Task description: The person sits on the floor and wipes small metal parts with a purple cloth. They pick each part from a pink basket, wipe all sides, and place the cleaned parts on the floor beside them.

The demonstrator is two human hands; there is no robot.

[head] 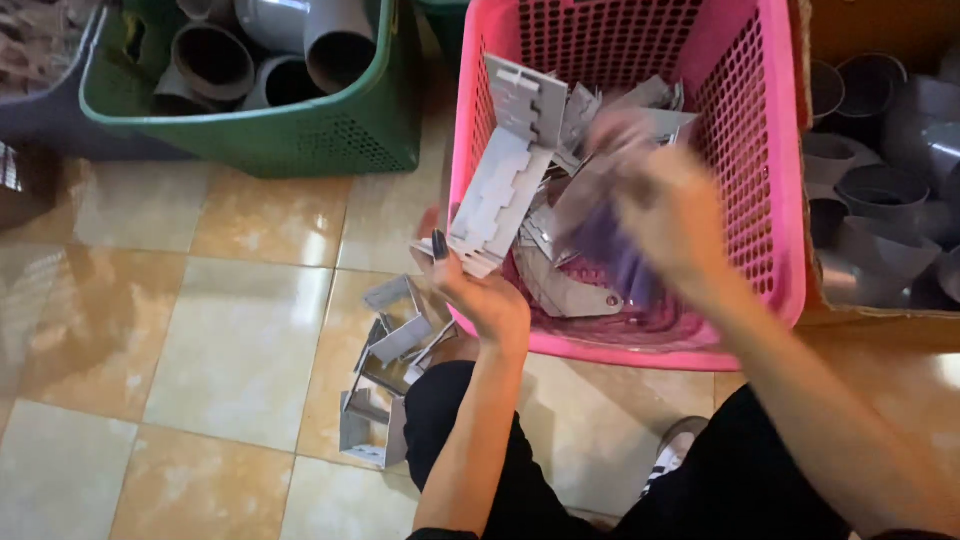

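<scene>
My left hand (478,290) grips a long grey plastic piece (508,170) with notched edges, held upright at the near-left rim of a pink perforated basket (770,200). My right hand (665,215) is blurred with motion inside the basket, over a heap of grey plastic pieces (560,285). Whether it holds one of them cannot be told. A small pile of similar grey pieces (385,370) lies on the tiled floor beside my left knee.
A green basket (300,135) with several grey pipe fittings stands at the back left. A cardboard box (880,320) of grey pipe fittings sits at the right. A dark bin (40,120) is at the far left. Beige floor tiles (200,350) spread to the left.
</scene>
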